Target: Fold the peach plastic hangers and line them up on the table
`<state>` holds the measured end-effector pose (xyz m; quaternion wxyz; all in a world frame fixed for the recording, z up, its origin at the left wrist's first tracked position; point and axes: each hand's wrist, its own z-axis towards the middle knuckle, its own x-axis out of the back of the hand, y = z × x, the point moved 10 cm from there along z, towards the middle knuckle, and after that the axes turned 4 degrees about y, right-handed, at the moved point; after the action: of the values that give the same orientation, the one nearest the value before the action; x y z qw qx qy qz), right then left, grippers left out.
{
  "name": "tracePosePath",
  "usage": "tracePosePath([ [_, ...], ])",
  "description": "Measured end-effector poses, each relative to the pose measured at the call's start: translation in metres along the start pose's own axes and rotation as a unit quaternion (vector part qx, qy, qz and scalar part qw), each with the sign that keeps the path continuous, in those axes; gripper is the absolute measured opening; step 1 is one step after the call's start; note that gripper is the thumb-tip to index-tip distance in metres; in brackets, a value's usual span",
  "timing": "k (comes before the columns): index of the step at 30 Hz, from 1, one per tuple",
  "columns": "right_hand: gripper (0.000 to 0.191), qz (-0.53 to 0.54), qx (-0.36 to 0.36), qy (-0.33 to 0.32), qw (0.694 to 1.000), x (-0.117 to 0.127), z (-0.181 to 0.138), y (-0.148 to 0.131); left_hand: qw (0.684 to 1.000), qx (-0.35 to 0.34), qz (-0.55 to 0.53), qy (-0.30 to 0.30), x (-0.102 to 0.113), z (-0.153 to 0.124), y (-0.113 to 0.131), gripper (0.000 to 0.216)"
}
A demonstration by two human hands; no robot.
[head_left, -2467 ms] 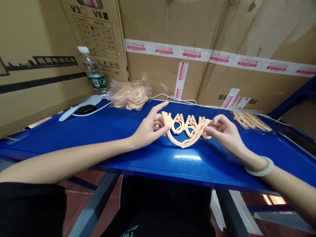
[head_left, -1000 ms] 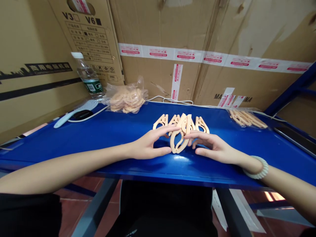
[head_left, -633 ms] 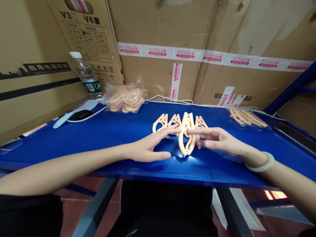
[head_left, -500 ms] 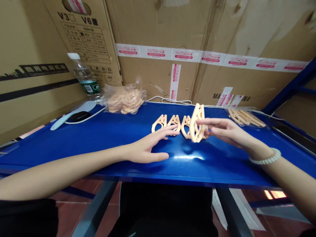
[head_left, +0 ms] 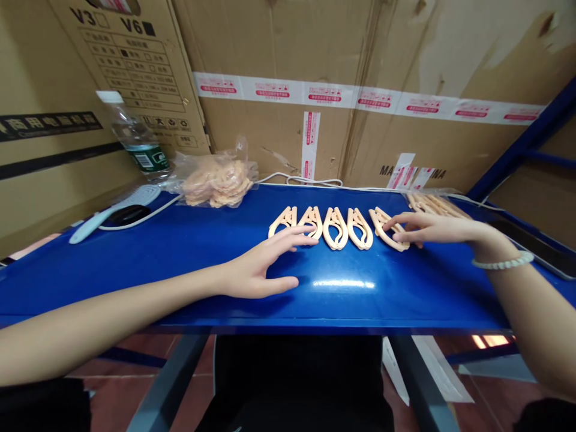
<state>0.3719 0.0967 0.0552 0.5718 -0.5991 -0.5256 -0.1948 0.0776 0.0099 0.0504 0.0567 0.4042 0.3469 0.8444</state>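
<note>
Several peach-coloured folding clothes hangers [head_left: 335, 229], folded up, lie in a row on the blue table [head_left: 252, 312]. My right hand [head_left: 432, 231] is at the right end of the row, its thumb and fingers closed on the outer side of the last folding hanger [head_left: 387, 228], which lies tilted on the tabletop. My left hand [head_left: 265, 264] is held open with stretched fingers in front of the left end. Its fingertips partly cover the two leftmost hangers; whether they touch them I cannot tell.
A clear plastic bag [head_left: 220, 180] of peach pieces sits at the back left, beside a water bottle [head_left: 139, 141] and a light blue hairbrush [head_left: 112, 210]. Another bag of hangers [head_left: 436, 205] and a dark phone [head_left: 535, 243] are at the right. A cardboard wall [head_left: 270, 54] stands behind.
My right hand has moved right and lowered the hanger it held upright onto the table at the row's right end. The left hand stays open; the view has shifted slightly.
</note>
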Motion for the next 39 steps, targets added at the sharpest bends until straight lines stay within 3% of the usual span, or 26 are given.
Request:
tracePosePath([
  [6, 0.077, -0.065, 0.044, -0.015, 0.997, -0.001, -0.012, -0.007, 0.996, -0.038, 0.086, -0.001, -0.001, -0.001, 0.006, 0.062],
  [8, 0.074, -0.105, 0.086, 0.037, 0.99, 0.004, -0.014, -0.018, 0.988, -0.053, 0.146, 0.007, -0.002, -0.002, 0.006, 0.057],
  [11, 0.071, -0.173, 0.163, 0.169, 0.957, 0.009, -0.022, -0.049, 0.97, -0.048, 0.239, 0.02, -0.003, -0.002, 0.003, 0.045],
  [14, 0.071, -0.209, 0.215, 0.237, 0.924, -0.011, -0.031, -0.077, 0.955, -0.016, 0.296, 0.018, -0.007, 0.0, -0.003, 0.042],
  [18, 0.071, -0.262, 0.213, 0.198, 0.92, -0.06, -0.022, -0.084, 0.94, 0.063, 0.334, -0.003, -0.013, 0.005, -0.016, 0.057],
  [22, 0.069, -0.295, 0.206, 0.173, 0.917, -0.083, -0.011, -0.08, 0.934, 0.15, 0.323, -0.036, -0.023, 0.01, -0.032, 0.069],
  [26, 0.073, -0.285, 0.208, 0.157, 0.923, -0.085, -0.003, -0.08, 0.932, 0.199, 0.296, -0.069, -0.031, 0.014, -0.043, 0.074],
  [30, 0.079, -0.264, 0.224, 0.146, 0.927, -0.08, 0.016, -0.083, 0.927, 0.227, 0.292, -0.069, -0.022, 0.022, -0.058, 0.077],
  [39, 0.082, -0.259, 0.152, 0.131, 0.945, -0.05, 0.118, -0.067, 0.918, 0.262, 0.288, -0.083, 0.021, 0.073, -0.134, 0.074],
])
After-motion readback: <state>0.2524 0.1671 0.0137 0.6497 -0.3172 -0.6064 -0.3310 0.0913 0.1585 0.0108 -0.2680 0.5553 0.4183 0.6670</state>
